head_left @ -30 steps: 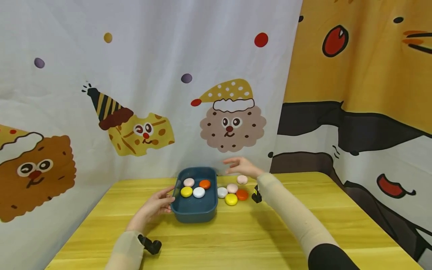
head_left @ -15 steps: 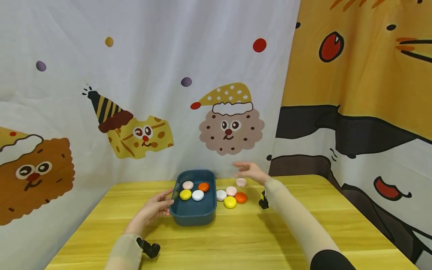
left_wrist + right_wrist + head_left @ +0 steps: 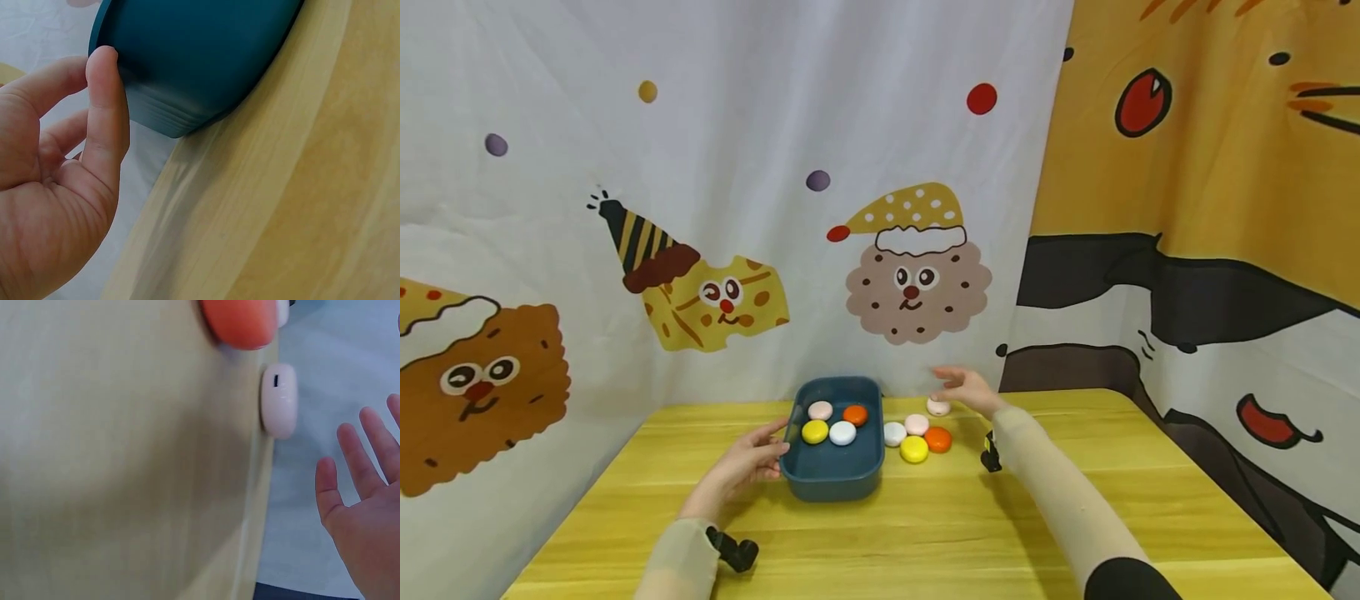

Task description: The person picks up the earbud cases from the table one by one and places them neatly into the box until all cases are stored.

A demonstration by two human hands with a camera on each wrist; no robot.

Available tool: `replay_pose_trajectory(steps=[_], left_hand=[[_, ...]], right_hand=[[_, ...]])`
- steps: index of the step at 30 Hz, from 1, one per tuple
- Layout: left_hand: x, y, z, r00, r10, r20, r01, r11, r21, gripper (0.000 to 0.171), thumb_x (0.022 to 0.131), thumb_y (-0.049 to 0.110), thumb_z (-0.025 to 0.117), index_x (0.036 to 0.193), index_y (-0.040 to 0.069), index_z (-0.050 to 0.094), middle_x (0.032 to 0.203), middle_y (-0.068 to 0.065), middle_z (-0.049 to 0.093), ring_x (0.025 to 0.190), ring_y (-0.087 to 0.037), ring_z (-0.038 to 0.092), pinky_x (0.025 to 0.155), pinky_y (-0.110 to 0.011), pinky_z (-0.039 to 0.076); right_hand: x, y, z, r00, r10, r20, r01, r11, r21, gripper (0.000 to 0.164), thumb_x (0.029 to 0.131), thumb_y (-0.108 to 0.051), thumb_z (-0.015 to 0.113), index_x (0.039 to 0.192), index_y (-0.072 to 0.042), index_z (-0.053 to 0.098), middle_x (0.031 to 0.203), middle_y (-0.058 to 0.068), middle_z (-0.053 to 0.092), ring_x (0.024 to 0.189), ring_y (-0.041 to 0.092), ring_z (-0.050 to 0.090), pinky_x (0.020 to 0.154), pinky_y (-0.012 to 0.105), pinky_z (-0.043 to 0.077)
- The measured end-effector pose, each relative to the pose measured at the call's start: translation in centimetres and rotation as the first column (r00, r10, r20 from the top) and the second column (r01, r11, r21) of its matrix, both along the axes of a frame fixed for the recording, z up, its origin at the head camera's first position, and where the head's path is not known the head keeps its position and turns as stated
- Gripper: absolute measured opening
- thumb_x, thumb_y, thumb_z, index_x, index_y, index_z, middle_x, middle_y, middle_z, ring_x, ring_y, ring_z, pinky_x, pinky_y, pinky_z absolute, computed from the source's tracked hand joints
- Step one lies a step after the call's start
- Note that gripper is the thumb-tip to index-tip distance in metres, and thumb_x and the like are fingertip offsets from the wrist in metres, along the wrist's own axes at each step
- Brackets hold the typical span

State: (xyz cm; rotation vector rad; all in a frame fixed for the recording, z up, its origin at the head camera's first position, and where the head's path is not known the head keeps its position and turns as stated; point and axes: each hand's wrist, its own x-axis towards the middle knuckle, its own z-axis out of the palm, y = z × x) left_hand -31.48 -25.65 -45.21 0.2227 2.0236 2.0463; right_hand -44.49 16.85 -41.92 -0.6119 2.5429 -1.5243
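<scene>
A dark blue rectangular tub (image 3: 832, 489) stands on the table. My left hand (image 3: 747, 458) grips its left rim; the left wrist view shows the thumb (image 3: 103, 81) at the tub's edge (image 3: 187, 62). Inside lie a pale pink (image 3: 820, 410), an orange (image 3: 855, 414), a yellow (image 3: 815, 431) and a white rounded disc (image 3: 842, 432). My right hand (image 3: 966, 388), fingers spread, hovers by a lone pale pink disc (image 3: 938, 407). In the right wrist view this disc (image 3: 279, 401) has a small dark slot, and the hand (image 3: 369, 494) is apart from it.
Right of the tub cluster a white disc (image 3: 894, 434), another pale pink disc (image 3: 916, 425), a yellow disc (image 3: 914, 450) and an orange disc (image 3: 937, 439). The wooden table (image 3: 1000, 533) ends at a printed curtain (image 3: 737, 167) behind.
My right hand has moved right, away from the tub, and lowered towards the lone pale pink disc. My left hand stays at the tub's rim.
</scene>
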Motion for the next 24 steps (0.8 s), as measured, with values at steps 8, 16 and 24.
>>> replay_pose_trajectory(steps=[8,16,24], left_hand=[[-0.1,0.1,0.1,1.000,0.002,0.004,-0.002,1.000,0.001,0.068,0.097,0.010,0.059,0.154,0.005,0.022,0.104,-0.013,0.049,0.059,-0.009,0.056,0.059,-0.022,0.055],[0.1,0.1,0.0,1.000,0.014,0.007,-0.014,1.000,-0.007,0.067,0.097,0.009,0.059,0.154,0.004,0.023,0.107,-0.016,0.049,0.059,-0.010,0.056,0.060,-0.023,0.056],[-0.1,0.0,-0.1,1.000,0.012,-0.001,-0.012,1.000,-0.008,0.071,0.096,0.012,0.062,0.154,0.004,0.023,0.106,-0.014,0.048,0.060,-0.010,0.057,0.061,-0.024,0.056]], right_hand=[[-0.5,0.8,-1.6,0.999,-0.032,0.015,0.032,0.999,-0.008,0.065,0.089,-0.014,0.071,0.144,0.001,0.042,0.147,0.021,0.040,0.130,0.045,0.039,0.107,0.055,0.033],[-0.6,0.7,-2.8,0.996,-0.069,0.061,0.071,0.997,-0.021,0.068,0.085,-0.007,0.073,0.143,0.006,0.040,0.146,0.024,0.039,0.127,0.045,0.041,0.106,0.053,0.035],[-0.8,0.0,-3.4,0.997,-0.072,0.026,0.070,0.996,0.054,0.066,0.085,-0.011,0.074,0.140,0.008,0.043,0.143,0.025,0.043,0.120,0.042,0.048,0.102,0.049,0.041]])
